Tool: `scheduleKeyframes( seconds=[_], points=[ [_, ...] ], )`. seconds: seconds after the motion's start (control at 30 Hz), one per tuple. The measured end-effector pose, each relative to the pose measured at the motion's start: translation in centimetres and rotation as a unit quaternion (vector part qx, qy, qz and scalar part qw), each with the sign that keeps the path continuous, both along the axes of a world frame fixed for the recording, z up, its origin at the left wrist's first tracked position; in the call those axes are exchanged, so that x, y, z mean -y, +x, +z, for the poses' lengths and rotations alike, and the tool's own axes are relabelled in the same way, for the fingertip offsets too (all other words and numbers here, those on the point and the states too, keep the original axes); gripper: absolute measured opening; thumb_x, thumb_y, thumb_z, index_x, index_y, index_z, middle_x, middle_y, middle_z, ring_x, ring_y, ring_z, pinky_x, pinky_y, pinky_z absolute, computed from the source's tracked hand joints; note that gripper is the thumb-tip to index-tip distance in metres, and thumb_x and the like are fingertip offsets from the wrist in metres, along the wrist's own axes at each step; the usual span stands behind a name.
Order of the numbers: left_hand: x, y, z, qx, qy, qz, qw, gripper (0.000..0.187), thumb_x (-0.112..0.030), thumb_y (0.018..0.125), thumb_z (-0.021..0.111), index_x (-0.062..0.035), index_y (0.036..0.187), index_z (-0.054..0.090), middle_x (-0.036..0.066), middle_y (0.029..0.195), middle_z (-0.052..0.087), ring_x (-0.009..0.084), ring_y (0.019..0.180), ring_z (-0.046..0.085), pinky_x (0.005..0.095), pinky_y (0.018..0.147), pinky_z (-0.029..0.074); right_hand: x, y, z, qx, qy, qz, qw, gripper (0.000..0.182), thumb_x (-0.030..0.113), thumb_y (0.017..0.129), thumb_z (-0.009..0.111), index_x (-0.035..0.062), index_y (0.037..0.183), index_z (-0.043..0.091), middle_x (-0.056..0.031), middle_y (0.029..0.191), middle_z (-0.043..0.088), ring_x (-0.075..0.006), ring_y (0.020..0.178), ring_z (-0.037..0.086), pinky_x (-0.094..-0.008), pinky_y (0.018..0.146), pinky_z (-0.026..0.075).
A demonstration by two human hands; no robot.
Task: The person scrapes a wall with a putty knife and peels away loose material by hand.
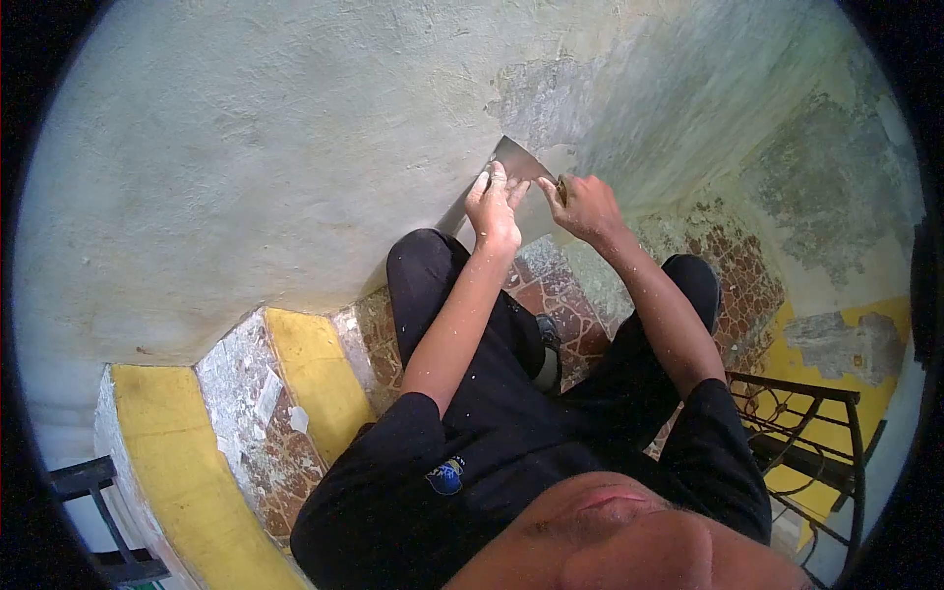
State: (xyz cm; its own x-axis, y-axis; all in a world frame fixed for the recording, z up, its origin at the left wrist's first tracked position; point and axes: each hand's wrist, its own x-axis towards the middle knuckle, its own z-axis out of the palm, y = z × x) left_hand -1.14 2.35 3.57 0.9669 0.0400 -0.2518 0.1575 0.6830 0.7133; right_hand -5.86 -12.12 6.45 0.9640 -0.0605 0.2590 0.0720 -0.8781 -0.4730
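A metal scraper blade (521, 160) lies against the pale plastered wall (275, 147), at the lower edge of a bare grey patch (551, 98). My right hand (587, 207) is closed round the scraper's handle, which it mostly hides. My left hand (495, 208) presses its outstretched fingers on the blade from the near side. White dust and bits cling to the left hand's fingers and to both forearms.
My bent knees are below the hands. Yellow-edged steps (162, 423) with patterned tiles and paint flakes (265, 396) descend at the lower left. Black metal railings (801, 390) stand at the lower right and lower left. More peeled patches mark the right wall (836, 187).
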Motion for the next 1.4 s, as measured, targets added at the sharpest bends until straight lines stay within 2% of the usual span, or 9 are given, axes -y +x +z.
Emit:
scheduleKeyframes(
  seconds=[0.2, 0.33, 0.4, 0.43, 0.63, 0.77, 0.83, 1.03, 1.4],
  points=[
    [-0.4, -0.2, -0.4, 0.005, 0.01, -0.042, 0.999, 0.052, -0.022, 0.105, 0.06, 0.006, 0.144, 0.042, 0.016, 0.129, 0.058, 0.0306, 0.111, 0.064, 0.0449, 0.094, 0.061, 0.2, -0.2, 0.1, 0.037, -0.041, -0.013, 0.998, 0.054, 0.045, 0.099, 0.061, -0.0004, 0.07, 0.065, -0.0242, 0.063, 0.061, -0.0442, 0.061, 0.063, -0.052, 0.057, 0.05],
    [-0.4, 0.2, -3.0, -0.018, 0.076, -0.108, 0.991, 0.042, -0.031, 0.1, 0.06, -0.0045, 0.132, 0.056, 0.011, 0.114, 0.064, 0.0241, 0.09, 0.069, 0.0428, 0.086, 0.061, 1.1, -0.5, 2.1, 0.022, -0.067, -0.017, 0.997, 0.055, 0.048, 0.099, 0.061, 0.0001, 0.071, 0.066, -0.0231, 0.063, 0.062, -0.0432, 0.062, 0.064, -0.0513, 0.058, 0.051],
    [-0.4, 0.1, -4.5, -0.147, 0.133, -0.122, 0.973, 0.051, -0.043, 0.096, 0.063, -0.0102, 0.135, 0.055, 0.01, 0.113, 0.066, 0.0252, 0.094, 0.069, 0.0493, 0.097, 0.053, 1.9, -0.4, 2.2, 0.03, -0.05, -0.023, 0.998, 0.056, 0.049, 0.099, 0.061, 0.0001, 0.071, 0.067, -0.0228, 0.064, 0.062, -0.0429, 0.063, 0.064, -0.0513, 0.06, 0.051],
    [-0.3, 0.1, -5.0, -0.226, 0.118, -0.148, 0.955, 0.06, -0.048, 0.094, 0.063, -0.0136, 0.141, 0.052, 0.012, 0.127, 0.063, 0.0301, 0.116, 0.063, 0.0562, 0.108, 0.04, 2.4, -0.4, 2.3, 0.038, -0.035, -0.031, 0.998, 0.057, 0.05, 0.099, 0.061, 0.0001, 0.072, 0.067, -0.0226, 0.064, 0.062, -0.0427, 0.064, 0.064, -0.0513, 0.061, 0.051],
    [-0.3, -0.2, -2.5, -0.368, -0.032, -0.203, 0.907, 0.05, -0.029, 0.097, 0.058, -0.0077, 0.142, 0.048, 0.016, 0.145, 0.049, 0.0393, 0.135, 0.046, 0.0587, 0.112, 0.038, 3.8, -0.7, 1.5, -0.043, -0.105, 0.006, 0.993, 0.055, 0.049, 0.1, 0.057, 0.0015, 0.075, 0.071, -0.022, 0.066, 0.065, -0.0421, 0.064, 0.067, -0.0504, 0.061, 0.054],
    [-0.4, 1.1, -5.8, -0.287, -0.203, -0.149, 0.924, 0.044, -0.019, 0.102, 0.055, -0.0058, 0.142, 0.043, 0.024, 0.153, 0.038, 0.043, 0.134, 0.048, 0.0635, 0.112, 0.039, 3.4, -0.6, -0.1, -0.048, -0.102, -0.004, 0.994, 0.055, 0.049, 0.1, 0.057, 0.0013, 0.077, 0.071, -0.0222, 0.067, 0.065, -0.0425, 0.066, 0.067, -0.0504, 0.062, 0.054],
    [-0.5, 0.7, -5.1, -0.107, -0.18, -0.194, 0.958, 0.046, -0.012, 0.1, 0.064, -0.0066, 0.141, 0.044, 0.021, 0.146, 0.045, 0.0368, 0.129, 0.053, 0.0502, 0.109, 0.049, 3.0, -0.2, -1.0, -0.028, -0.082, -0.019, 0.996, 0.054, 0.048, 0.1, 0.057, 0.0008, 0.078, 0.071, -0.0231, 0.067, 0.066, -0.0433, 0.067, 0.067, -0.0508, 0.063, 0.055],
    [0.3, 1.1, -5.0, -0.106, -0.122, -0.13, 0.978, 0.055, -0.018, 0.097, 0.073, -0.0051, 0.14, 0.043, 0.009, 0.129, 0.055, 0.0287, 0.12, 0.058, 0.044, 0.108, 0.051, 1.1, -0.5, -3.6, -0.007, 0.018, -0.027, 0.999, 0.056, 0.047, 0.099, 0.062, -0.0035, 0.076, 0.066, -0.0265, 0.066, 0.06, -0.0475, 0.066, 0.062, -0.0516, 0.06, 0.048],
    [0.4, 1.1, -3.6, -0.086, -0.084, -0.032, 0.992, 0.082, -0.012, 0.095, 0.074, 0.0059, 0.156, 0.021, 0.012, 0.128, 0.056, 0.0251, 0.113, 0.06, 0.0429, 0.102, 0.055, 0.2, 0.9, -3.6, -0.084, 0.072, -0.031, 0.993, 0.062, 0.052, 0.099, 0.059, -0.0054, 0.075, 0.067, -0.0293, 0.068, 0.061, -0.0468, 0.065, 0.062, -0.0524, 0.063, 0.049]
  ],
)
